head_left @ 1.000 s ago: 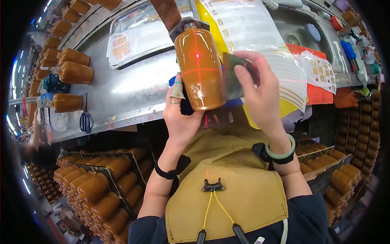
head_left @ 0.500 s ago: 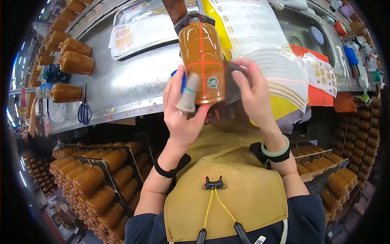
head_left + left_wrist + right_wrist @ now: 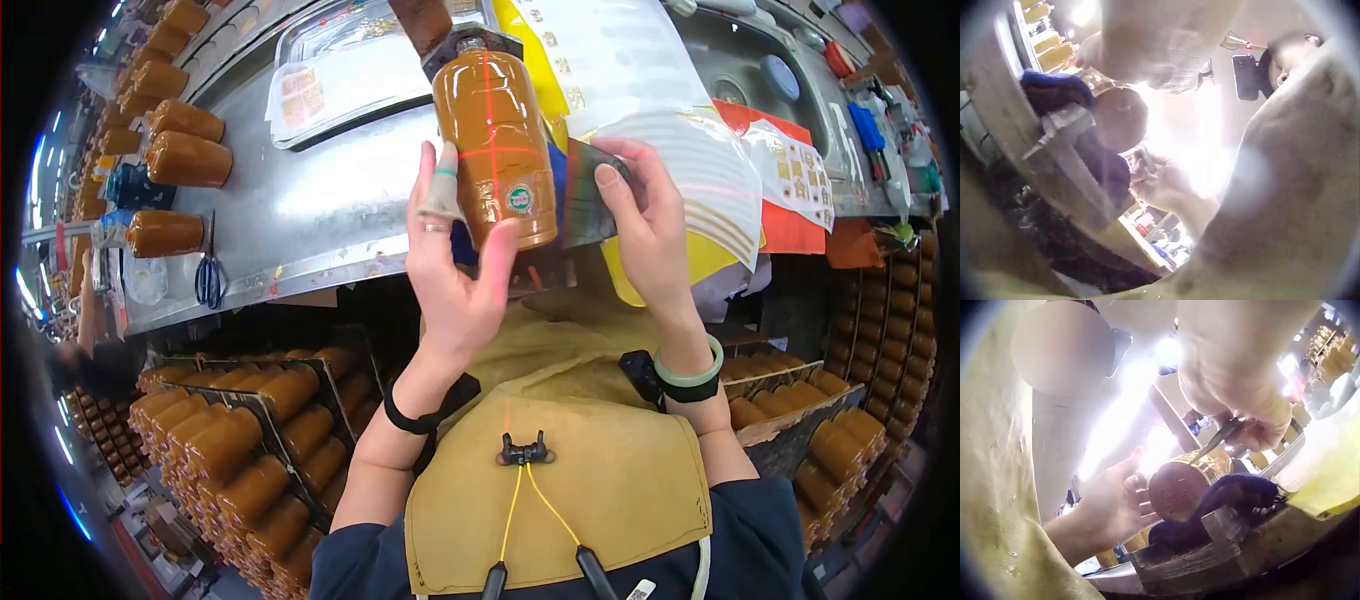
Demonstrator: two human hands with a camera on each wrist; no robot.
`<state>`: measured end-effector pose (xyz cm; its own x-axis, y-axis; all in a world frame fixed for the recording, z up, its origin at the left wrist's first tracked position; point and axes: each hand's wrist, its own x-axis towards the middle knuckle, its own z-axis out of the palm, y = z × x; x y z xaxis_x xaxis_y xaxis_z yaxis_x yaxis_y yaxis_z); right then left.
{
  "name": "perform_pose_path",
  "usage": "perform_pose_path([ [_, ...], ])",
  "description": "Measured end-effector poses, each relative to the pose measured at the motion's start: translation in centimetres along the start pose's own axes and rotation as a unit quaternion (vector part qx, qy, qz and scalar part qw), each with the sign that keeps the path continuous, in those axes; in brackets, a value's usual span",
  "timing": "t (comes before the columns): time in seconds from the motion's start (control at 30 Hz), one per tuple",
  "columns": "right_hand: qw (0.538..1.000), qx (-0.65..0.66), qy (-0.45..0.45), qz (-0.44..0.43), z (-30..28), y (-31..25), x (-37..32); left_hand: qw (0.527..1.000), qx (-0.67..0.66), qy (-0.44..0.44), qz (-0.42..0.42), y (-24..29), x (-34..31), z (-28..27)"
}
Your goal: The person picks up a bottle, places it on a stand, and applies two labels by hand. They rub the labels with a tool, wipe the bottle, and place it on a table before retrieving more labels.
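A glossy brown bottle [image 3: 495, 110] lies with its neck away from me against a dark metal stop, red laser lines crossing it. Its near end carries a gold decoration and a round green-and-white mark [image 3: 520, 199]. My left hand [image 3: 450, 270] is at the bottle's left side, fingers fairly straight, thumb out by the base; a fabric finger cot [image 3: 443, 185] covers one finger. In my right hand [image 3: 650, 220], I pinch a dark flat scraper [image 3: 590, 195] just right of the bottle. The right wrist view shows a dark blue padded rest [image 3: 1244, 487] under the bottle.
A metal tray [image 3: 352, 135] with a white sheet stands behind left. Translucent sheets [image 3: 665, 150] with gold decals lie right, before a sink [image 3: 735, 60]. Scissors [image 3: 208, 280] and several brown bottles [image 3: 190, 160] are at the left. Racks of bottles [image 3: 215, 440] stand below.
The bottle has turned, bringing the round green-and-white mark into view. My left fingers have spread off its side, thumb moving outward. The scraper in my right hand has shifted slightly right.
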<state>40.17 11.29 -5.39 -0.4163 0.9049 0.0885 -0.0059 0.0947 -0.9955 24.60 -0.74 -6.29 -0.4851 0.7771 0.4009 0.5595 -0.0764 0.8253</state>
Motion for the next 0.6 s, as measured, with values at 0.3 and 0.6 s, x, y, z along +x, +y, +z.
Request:
perform_pose_path([
  [0.3, 1.0, -0.007, 0.005, -0.013, -0.5, 0.2, 0.0, 0.992, 0.015, -0.029, -0.124, 2.2, 1.1, 2.1],
  [0.6, 0.999, 0.017, -0.031, 0.016, -0.8, 0.5, -0.1, 0.989, 0.028, -0.082, -0.118, -1.5, 0.3, -0.3],
])
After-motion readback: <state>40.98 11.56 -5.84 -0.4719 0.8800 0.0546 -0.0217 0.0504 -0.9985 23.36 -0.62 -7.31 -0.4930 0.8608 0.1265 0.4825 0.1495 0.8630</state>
